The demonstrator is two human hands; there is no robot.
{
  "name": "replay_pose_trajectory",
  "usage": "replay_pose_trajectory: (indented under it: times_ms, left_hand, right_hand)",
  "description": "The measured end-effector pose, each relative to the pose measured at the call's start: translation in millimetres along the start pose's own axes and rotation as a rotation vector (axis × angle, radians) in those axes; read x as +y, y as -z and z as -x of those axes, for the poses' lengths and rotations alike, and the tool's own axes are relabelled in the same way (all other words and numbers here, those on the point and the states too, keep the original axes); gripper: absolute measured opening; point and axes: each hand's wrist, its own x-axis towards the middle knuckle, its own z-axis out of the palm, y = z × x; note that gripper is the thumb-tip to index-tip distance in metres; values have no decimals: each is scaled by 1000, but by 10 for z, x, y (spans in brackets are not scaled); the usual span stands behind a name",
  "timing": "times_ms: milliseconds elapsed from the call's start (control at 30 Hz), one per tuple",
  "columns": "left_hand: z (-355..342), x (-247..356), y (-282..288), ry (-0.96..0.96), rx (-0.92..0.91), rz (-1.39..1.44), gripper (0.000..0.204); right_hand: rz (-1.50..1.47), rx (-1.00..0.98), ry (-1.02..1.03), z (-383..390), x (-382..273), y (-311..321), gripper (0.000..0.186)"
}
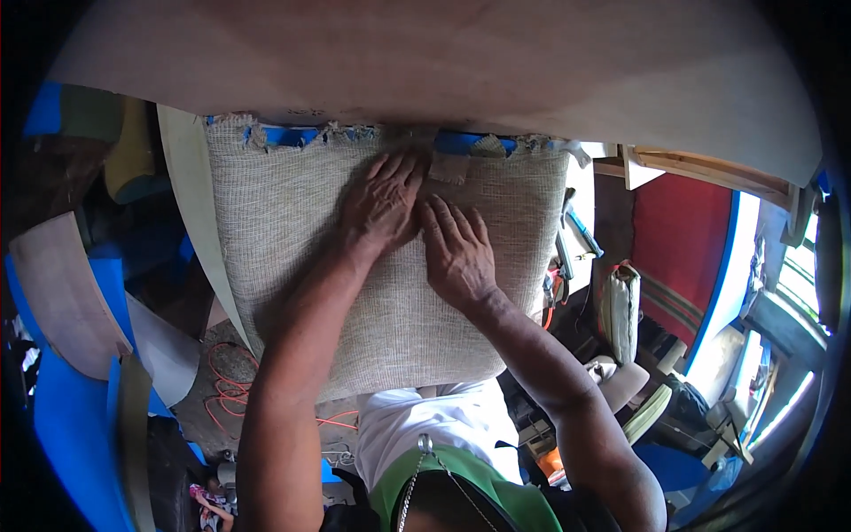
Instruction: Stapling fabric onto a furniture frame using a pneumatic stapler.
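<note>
A padded seat cushion (pixel 381 328) covered in beige woven fabric lies in front of me. Its far edge is ragged, with frayed cloth and strips of blue material (pixel 288 136) showing. My left hand (pixel 384 199) rests flat on the fabric near that edge, fingers stretched forward. Just to its right, my right hand (pixel 458 248) lies on the cushion with its fingers extended, a little nearer to me. Beyond the fingertips sits a small square fabric patch (pixel 450 168). Neither hand grips anything.
A broad pale brown panel (pixel 425 62) spans the far side. At right are a blue-handled hammer (pixel 585 232), a red cloth (pixel 678 253) and a rolled cushion (pixel 620 306). An orange cord (pixel 229 386) loops across the floor at left, near curved boards (pixel 71 288) and blue sheets (pixel 66 426).
</note>
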Motion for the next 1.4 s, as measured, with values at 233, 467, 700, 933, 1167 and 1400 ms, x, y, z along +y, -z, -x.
replay_pose_trajectory:
  times_ms: [233, 467, 700, 933, 1167, 1400]
  left_hand:
    - [-161, -264, 25, 230, -39, 684, 49]
    - [-496, -54, -41, 650, 44, 252, 38]
    - [-546, -99, -249, 532, 186, 82, 39]
    - [-495, -47, -305, 534, 358, 154, 24]
    - [-582, -85, -374, 419, 216, -116, 24]
    - [-637, -73, -338, 353, 288, -137, 16]
  right_hand:
    - [84, -167, -26, -428, 434, -247, 52]
    - [-208, -60, -219, -747, 619, -348, 48]
    - [-267, -56, -397, -1103, 633, -390, 37]
    - [-299, 52, -514, -1172, 534, -382, 34]
    - [-392, 81, -543, -1136, 556, -493, 32]
    - [-269, 190, -485, -1120, 666, -687, 32]
